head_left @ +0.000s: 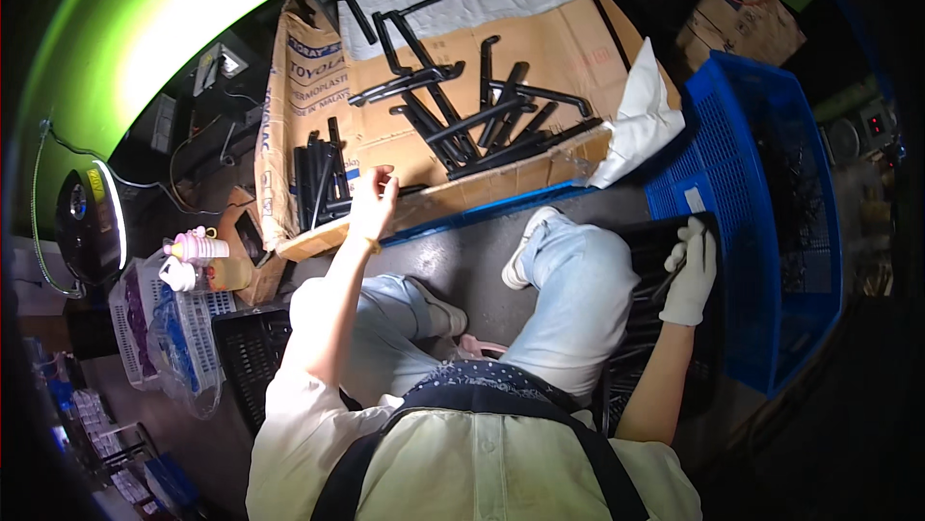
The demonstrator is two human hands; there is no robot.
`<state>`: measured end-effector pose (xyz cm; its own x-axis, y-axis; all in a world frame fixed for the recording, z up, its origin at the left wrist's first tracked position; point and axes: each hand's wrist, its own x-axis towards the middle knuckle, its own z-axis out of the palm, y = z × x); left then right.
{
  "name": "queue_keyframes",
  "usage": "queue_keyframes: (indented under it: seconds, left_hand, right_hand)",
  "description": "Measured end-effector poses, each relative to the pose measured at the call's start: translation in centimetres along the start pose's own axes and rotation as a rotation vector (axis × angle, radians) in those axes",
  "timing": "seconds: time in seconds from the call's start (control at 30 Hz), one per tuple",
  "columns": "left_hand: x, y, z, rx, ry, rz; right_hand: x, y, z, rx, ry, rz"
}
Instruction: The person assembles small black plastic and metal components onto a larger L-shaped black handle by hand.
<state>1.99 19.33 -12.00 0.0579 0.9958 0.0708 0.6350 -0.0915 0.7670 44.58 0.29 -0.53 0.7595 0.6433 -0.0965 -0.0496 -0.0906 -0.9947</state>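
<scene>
My bare left hand (374,201) reaches over the near edge of a large cardboard box (453,195), its fingers loosely bent and apart. Nothing shows in them. Close by lies a short bundle of black bar-shaped handles (313,174) at the box's left end. More black handles with bent ends (462,126) lie crisscrossed in the middle of the box. My right hand (692,275), in a white glove, is low at my right side over a black crate (665,347). Its fingers are closed around a dark, thin black handle, mostly hidden by the glove.
A blue plastic crate (718,87) with dark contents stands at the right. White sheeting (641,121) hangs over the box's right corner. At the left are a pink and white bottle (198,247), a white basket (135,328), a round black lamp-lit device (87,217) and cables.
</scene>
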Motion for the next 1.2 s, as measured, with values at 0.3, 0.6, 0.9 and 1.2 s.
queue_keyframes:
  seconds: [0.3, 0.6, 0.9, 1.2]
  left_hand:
    - [9.9, 0.5, 9.4, 0.458, -0.176, 0.202]
    - [12.1, 1.6, 15.3, 0.693, -0.324, 0.137]
    - [5.3, 6.3, 6.4, -1.165, -0.404, -0.486]
    - [-9.4, 10.1, -3.8, -1.541, -0.247, -0.347]
  right_hand:
    - [-5.5, 5.8, 16.8, -0.225, -0.752, -0.023]
    - [-5.8, 6.8, 18.5, -0.526, -0.738, -0.356]
    - [-5.4, 6.9, 17.8, -0.524, -0.839, -0.28]
    - [-14.5, 0.7, 17.2, -0.127, -1.216, 0.068]
